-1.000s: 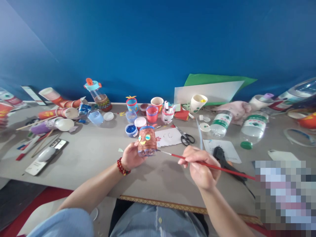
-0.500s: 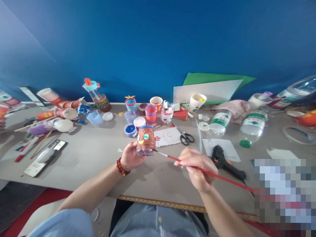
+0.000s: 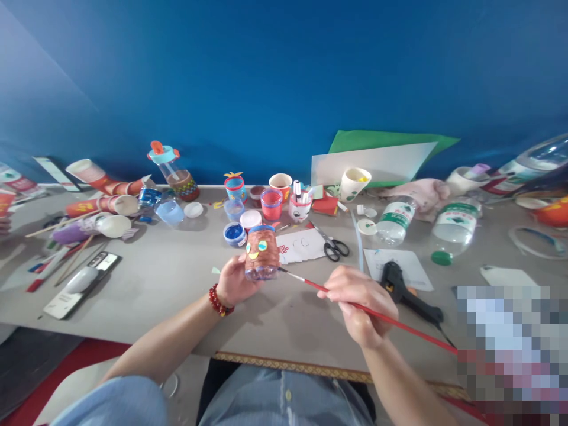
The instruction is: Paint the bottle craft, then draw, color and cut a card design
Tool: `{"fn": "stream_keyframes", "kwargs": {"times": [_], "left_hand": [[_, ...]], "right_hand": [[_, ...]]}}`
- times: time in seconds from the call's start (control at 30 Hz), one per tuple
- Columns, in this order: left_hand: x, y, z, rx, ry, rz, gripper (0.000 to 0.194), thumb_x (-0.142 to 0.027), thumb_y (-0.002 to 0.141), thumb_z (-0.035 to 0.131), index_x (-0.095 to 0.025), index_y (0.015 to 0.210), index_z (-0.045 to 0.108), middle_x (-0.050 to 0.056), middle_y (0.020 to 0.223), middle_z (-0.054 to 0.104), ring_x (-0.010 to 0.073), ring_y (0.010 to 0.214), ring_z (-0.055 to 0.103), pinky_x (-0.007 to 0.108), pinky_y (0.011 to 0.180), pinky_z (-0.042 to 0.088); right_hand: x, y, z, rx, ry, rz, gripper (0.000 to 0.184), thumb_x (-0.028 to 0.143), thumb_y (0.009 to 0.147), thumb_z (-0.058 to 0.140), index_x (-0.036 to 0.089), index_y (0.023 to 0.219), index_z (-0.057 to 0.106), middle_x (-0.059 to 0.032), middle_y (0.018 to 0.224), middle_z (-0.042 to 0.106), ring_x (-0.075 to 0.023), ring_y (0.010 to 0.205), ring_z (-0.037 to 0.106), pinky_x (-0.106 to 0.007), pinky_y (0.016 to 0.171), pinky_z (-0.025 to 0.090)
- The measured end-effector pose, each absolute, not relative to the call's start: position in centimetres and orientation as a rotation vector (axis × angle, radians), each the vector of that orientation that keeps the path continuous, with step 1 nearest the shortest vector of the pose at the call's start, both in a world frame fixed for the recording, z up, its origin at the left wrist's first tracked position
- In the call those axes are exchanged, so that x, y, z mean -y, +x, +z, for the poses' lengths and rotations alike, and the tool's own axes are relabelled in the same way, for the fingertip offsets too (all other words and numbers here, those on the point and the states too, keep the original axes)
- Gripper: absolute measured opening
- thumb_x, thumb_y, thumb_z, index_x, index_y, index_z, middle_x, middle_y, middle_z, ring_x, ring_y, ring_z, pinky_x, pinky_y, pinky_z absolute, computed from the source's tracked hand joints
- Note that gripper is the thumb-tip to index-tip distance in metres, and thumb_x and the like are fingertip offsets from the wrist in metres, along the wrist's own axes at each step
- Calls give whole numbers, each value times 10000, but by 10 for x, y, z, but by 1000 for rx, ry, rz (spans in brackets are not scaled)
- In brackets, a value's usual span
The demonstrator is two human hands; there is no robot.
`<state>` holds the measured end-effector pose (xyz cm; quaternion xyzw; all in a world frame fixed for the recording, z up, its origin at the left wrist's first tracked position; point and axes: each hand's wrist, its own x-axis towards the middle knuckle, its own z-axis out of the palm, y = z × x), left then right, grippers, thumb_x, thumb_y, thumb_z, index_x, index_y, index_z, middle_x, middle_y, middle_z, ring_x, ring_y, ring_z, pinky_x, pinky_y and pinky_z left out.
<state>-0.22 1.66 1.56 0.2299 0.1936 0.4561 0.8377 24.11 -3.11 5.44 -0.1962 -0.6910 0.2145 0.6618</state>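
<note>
My left hand (image 3: 237, 282) is wrapped round a small plastic cup (image 3: 262, 254), painted brown, with yellow-and-blue eyes and a yellow mouth stuck on. The cup's clear lower end shows a blue edge. Between the fingers of my right hand (image 3: 361, 302) is a thin red paintbrush (image 3: 315, 285). The dark bristle tip points left at the cup's lower right edge; I cannot tell whether it touches. Just behind the cup stand an open jar of blue paint (image 3: 235, 234) and a white lid (image 3: 251, 219).
Black scissors (image 3: 336, 248) lie on a drawn-on paper (image 3: 302, 245) beyond the brush. A black glue gun (image 3: 406, 293) rests right of my right hand. Plastic bottles (image 3: 455, 228) lie at the right. A phone (image 3: 82, 287) with a mouse on it is at the left.
My right hand and the paintbrush have shifted slightly right, and the bristle tip has drawn a little away from the cup. My left hand and the cup have hardly moved.
</note>
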Motion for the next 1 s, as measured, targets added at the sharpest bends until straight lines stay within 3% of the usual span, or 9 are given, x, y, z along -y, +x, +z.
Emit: {"fn": "stream_keyframes", "kwargs": {"times": [0.43,1.0], "left_hand": [[-15,-2,17,-460,454,1000,617,-349,725,648,-108,1285,555,138,1206,680,275,1107,637,414,1056,400],[-15,0,19,-494,428,1029,419,-326,725,660,-145,1102,628,100,1067,697,253,1110,625,386,1051,406]], "right_hand": [[33,237,61,1555,-507,488,287,39,770,511,194,928,694,-68,705,723,-183,553,617,-322,503,486],[35,234,75,1856,-412,-67,260,62,746,454,168,899,635,-56,649,643,-156,512,554,-293,448,501]]}}
